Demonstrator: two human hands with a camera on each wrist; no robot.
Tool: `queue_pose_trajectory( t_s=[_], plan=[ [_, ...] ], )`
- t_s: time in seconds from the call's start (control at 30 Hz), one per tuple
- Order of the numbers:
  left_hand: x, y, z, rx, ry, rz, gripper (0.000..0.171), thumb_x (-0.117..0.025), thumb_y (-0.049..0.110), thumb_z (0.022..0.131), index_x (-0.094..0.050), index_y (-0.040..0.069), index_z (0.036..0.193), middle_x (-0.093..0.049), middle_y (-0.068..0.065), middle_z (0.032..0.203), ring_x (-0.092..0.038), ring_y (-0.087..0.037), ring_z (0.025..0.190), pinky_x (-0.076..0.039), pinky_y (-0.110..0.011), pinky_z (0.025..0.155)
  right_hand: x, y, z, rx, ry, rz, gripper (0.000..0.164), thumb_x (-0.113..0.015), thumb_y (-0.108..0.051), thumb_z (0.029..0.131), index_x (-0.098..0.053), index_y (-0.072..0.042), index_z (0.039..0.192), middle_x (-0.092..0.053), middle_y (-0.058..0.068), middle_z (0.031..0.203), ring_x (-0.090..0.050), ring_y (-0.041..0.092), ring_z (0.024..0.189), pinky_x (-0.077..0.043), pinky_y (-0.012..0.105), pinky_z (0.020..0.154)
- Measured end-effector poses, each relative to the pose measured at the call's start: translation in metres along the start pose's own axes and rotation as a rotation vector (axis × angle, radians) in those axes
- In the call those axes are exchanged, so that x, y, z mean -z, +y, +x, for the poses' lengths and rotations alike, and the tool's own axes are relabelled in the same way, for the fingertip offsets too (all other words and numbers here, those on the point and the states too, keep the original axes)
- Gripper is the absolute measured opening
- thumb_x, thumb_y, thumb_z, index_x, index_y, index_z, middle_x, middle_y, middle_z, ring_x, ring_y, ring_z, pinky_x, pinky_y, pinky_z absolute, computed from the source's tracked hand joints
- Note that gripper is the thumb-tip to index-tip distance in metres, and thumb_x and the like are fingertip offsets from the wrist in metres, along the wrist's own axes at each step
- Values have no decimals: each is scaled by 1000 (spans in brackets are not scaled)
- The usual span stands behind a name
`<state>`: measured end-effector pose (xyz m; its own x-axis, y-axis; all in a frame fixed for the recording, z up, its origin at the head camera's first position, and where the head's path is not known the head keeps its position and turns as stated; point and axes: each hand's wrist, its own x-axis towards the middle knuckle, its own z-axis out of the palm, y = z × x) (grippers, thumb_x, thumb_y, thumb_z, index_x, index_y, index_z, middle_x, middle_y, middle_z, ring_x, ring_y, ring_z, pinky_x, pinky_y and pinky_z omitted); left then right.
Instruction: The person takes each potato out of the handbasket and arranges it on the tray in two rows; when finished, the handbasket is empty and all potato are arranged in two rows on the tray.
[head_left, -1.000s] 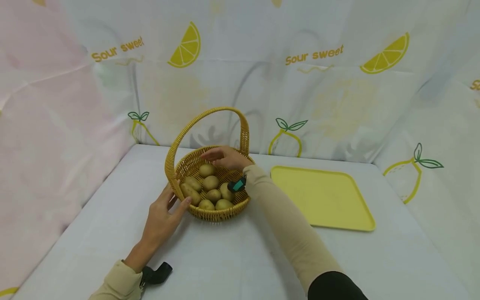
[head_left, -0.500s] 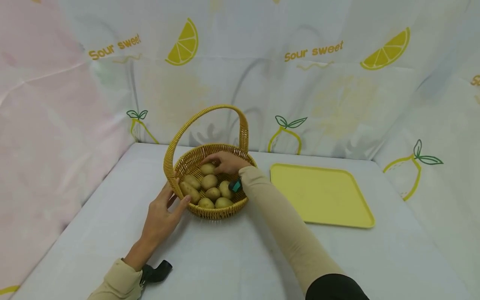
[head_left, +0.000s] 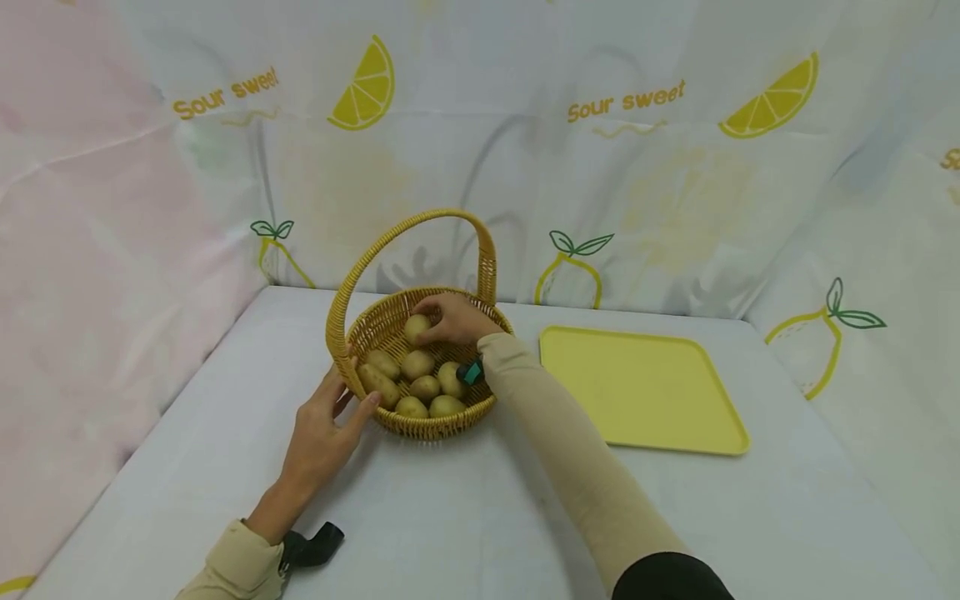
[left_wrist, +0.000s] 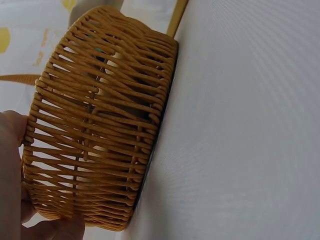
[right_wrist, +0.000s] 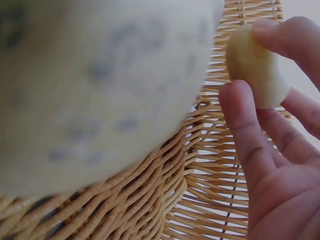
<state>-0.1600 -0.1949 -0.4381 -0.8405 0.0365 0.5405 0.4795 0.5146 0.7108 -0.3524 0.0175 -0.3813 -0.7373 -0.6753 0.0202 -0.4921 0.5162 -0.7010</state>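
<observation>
A round wicker basket (head_left: 431,428) with a tall arched handle stands on the white table. My left hand (head_left: 322,437) holds its left side, thumb over the rim near the handle's foot; in the left wrist view the fingers (left_wrist: 62,229) lie against the woven wall. Inside the basket, my right hand (head_left: 453,321) pinches a potato (right_wrist: 257,67) between thumb and fingertips, near the back wall. Several other potatoes (head_left: 417,364) lie in the front and left of the basket. One of them, very close and blurred, fills much of the right wrist view.
A yellow rectangular tray (head_left: 645,390) lies on the table to the right of the basket, partly behind my right sleeve (head_left: 570,442). Lemon-printed cloth (head_left: 450,150) hangs behind and along both sides of the table.
My right hand has come down over the rearmost potato, taken hold of it and raised it slightly. The left hand has stayed on the basket's side.
</observation>
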Motion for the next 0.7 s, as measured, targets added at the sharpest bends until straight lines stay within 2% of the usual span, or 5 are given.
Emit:
queue_pose_trajectory(
  t_s=[0.33, 0.7],
  plan=[
    [-3, 1, -3, -1, 17, -1, 62, -72, 11, 100, -45, -5, 153, -33, -13, 166, -44, -36, 142, -52, -43, 99, 1, -2, -5, -4, 95, 53, 49, -83, -15, 92, -65, -4, 137, -63, 10, 136, -63, 23, 112, -56, 29, 89],
    [0, 3, -3, 1, 31, 14, 59, -73, 11, 100, -49, -7, 150, -35, -14, 165, -45, -36, 141, -53, -41, 98, 16, -4, -23, 10, 167, 112, 45, -87, -23, 89, -71, -8, 129, -69, 2, 125, -67, 18, 107, -57, 31, 90]
  ],
)
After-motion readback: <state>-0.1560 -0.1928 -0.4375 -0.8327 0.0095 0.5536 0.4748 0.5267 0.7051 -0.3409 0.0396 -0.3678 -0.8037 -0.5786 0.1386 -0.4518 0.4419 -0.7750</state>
